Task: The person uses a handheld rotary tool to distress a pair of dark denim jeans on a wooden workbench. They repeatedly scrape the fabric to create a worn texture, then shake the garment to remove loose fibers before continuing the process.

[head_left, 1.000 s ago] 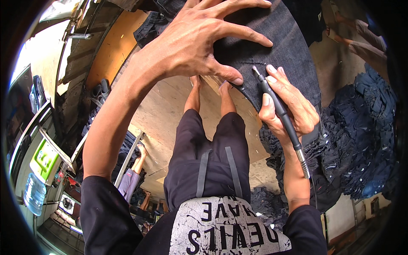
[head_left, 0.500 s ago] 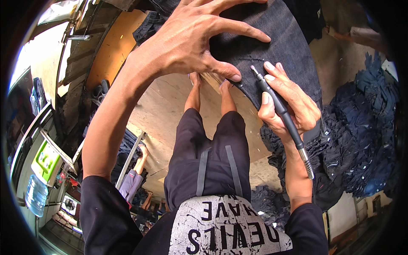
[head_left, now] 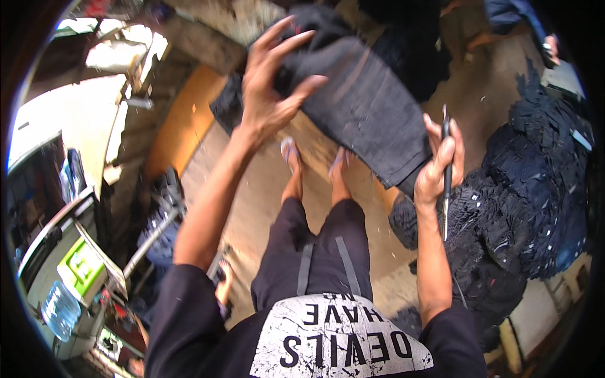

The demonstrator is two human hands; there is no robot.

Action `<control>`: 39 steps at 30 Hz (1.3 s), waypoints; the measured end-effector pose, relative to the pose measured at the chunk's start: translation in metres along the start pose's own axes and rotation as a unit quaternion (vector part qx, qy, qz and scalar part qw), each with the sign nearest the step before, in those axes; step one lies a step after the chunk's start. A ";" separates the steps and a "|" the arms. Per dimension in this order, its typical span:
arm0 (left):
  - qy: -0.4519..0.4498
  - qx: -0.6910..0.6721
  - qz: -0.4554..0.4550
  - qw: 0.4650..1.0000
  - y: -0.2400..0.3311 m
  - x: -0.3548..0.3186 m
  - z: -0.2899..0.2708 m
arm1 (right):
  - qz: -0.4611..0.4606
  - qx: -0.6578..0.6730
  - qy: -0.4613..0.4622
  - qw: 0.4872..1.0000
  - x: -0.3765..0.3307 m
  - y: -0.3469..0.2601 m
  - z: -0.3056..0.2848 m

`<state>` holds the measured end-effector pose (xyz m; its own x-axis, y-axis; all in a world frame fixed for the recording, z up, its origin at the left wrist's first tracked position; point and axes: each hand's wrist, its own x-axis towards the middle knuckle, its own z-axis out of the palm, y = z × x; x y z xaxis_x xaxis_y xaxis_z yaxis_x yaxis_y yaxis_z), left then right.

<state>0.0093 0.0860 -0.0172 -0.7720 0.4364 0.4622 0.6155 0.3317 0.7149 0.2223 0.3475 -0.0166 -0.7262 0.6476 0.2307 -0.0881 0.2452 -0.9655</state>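
Note:
A dark denim trouser leg (head_left: 372, 94) stretches across the upper middle, its hemmed end towards the right. Over its left part, my left hand (head_left: 268, 91) has its fingers spread; contact with the cloth is unclear. My right hand (head_left: 433, 179), beside the hem end, is closed around a slim black rotary tool handpiece (head_left: 447, 173). The tool stands nearly upright with its tip pointing away from me, off the denim. A spring-like sleeve shows at its lower end.
Large heaps of dark garments (head_left: 504, 208) lie on the right. A wooden board (head_left: 321, 129) is under the trouser leg, near my feet. A blue water bottle (head_left: 61, 309) and a green panel (head_left: 82, 268) are at left. Another person's hand (head_left: 552, 50) shows at upper right.
My right hand has moved right with the handpiece, whose tip has left the denim. My left hand has shifted left, and more of the trouser leg now shows, including its hem.

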 end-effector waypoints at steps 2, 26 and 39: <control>0.142 0.058 -0.087 0.984 0.001 0.006 -0.016 | 0.008 -0.085 0.011 0.996 -0.016 -0.019 -0.032; -0.400 -0.255 -0.425 0.771 0.241 -0.069 0.209 | -0.003 -0.405 0.253 0.878 -0.060 -0.020 -0.342; -0.279 -0.189 -0.490 0.804 0.096 -0.242 0.163 | 0.064 -0.388 0.046 0.918 -0.166 -0.050 -0.237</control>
<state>0.2809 0.1483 -0.1458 -0.6003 0.4620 -0.6528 -0.4189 0.5137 0.7487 0.5089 0.3987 0.0219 -0.6324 0.7568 0.1651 0.5326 0.5796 -0.6168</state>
